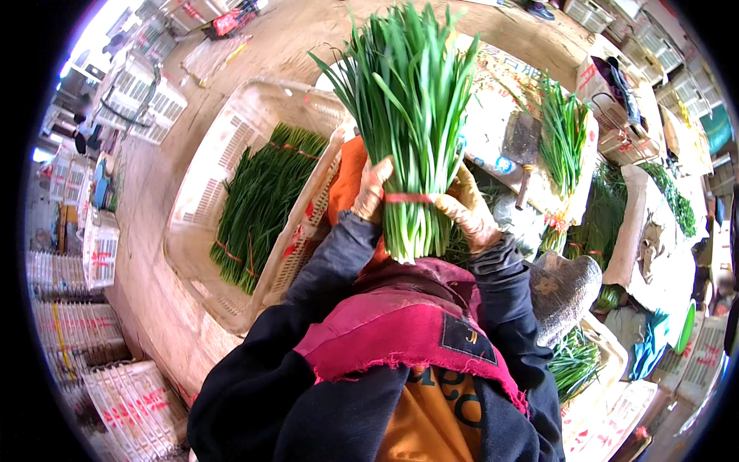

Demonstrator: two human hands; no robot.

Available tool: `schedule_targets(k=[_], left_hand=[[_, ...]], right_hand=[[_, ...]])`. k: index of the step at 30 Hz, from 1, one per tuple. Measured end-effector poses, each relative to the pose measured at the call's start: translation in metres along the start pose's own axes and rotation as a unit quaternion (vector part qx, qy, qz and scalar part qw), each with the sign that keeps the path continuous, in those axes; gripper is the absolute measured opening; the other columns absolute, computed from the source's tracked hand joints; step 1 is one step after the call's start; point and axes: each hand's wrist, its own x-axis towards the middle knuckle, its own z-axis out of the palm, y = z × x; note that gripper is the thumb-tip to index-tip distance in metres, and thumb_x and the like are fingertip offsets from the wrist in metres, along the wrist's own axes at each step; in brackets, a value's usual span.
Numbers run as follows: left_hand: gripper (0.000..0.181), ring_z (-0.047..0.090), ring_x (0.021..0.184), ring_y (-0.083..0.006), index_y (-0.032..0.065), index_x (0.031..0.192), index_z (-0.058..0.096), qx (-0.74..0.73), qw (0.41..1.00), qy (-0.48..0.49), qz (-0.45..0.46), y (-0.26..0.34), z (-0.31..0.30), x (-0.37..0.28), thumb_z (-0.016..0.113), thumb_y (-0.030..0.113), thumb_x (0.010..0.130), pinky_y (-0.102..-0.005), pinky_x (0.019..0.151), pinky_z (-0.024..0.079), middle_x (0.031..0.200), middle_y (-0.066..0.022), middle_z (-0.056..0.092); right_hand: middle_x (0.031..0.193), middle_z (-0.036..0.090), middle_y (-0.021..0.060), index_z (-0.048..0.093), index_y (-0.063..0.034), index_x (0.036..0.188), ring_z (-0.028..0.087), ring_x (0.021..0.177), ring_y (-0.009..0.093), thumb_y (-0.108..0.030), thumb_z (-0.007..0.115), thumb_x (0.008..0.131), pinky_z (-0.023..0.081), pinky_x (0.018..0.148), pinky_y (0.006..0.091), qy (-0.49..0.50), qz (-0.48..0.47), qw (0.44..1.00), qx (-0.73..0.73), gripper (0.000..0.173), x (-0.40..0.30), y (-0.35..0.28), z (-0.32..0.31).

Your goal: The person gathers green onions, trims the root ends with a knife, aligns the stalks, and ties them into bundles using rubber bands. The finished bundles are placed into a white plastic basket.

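A thick bundle of long green leafy stalks, probably Chinese chives (413, 115), stands upright before me with its pale cut ends down. A red band (407, 198) circles it near the base. My left hand (372, 187) clasps the bundle's left side, thumb on the leaves. My right hand (469, 211) holds its right side, fingertips at the band. To my left, a white plastic crate (216, 156) contains banded bundles of similar green leaves (268, 196). Another bundle (561, 138) lies on the work surface (496, 104) at right, near a dark wooden handle (524, 187).
White slatted crates (141, 95) are stacked at far left, with more at lower left (135, 404). At right are loose greens (603, 202), a pale covering sheet (652, 231) and a crate of greens (574, 358). A shoe of another person (540, 10) shows at the top.
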Motion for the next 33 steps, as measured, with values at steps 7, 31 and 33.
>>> schedule_targets(k=[7, 31, 33], left_hand=[[0.073, 0.051, 0.104, -0.0155, 0.0072, 0.134, 0.027, -0.037, 0.993, 0.006, -0.114, -0.003, 0.048, -0.02, 0.071, 0.015, 0.077, -0.0292, 0.089, 0.045, 0.119, -0.0064, 0.049], [0.044, 0.063, 0.089, -0.0232, 0.0031, 0.112, 0.056, -0.267, 0.913, 0.061, -0.301, -0.008, 0.023, -0.02, 0.069, 0.028, 0.078, -0.0373, 0.082, 0.052, 0.101, -0.01, 0.064], [0.043, 0.064, 0.087, -0.0227, 0.0034, 0.112, 0.056, -0.267, 0.916, 0.044, -0.296, -0.005, 0.025, -0.02, 0.068, 0.028, 0.078, -0.0365, 0.08, 0.053, 0.101, -0.0097, 0.064]], right_hand=[[0.119, 0.053, 0.0096, 0.024, -0.0077, 0.138, 0.053, 0.105, 0.021, -0.006, 0.08, 0.066, 0.044, 0.091, 0.0332, 0.205, -0.046, 0.978, 0.017, 0.092, 0.007, -0.02, 0.001], [0.105, 0.059, 0.0105, 0.041, -0.0027, 0.13, 0.057, 0.094, 0.016, -0.012, 0.067, 0.081, 0.046, 0.084, 0.0291, 0.237, -0.068, 0.966, -0.083, 0.057, -0.037, -0.049, -0.047], [0.087, 0.064, 0.0066, 0.056, -0.0018, 0.115, 0.058, 0.078, 0.011, -0.007, 0.058, 0.086, 0.048, 0.075, 0.025, 0.263, -0.15, 0.946, -0.111, 0.029, -0.042, -0.07, -0.045]])
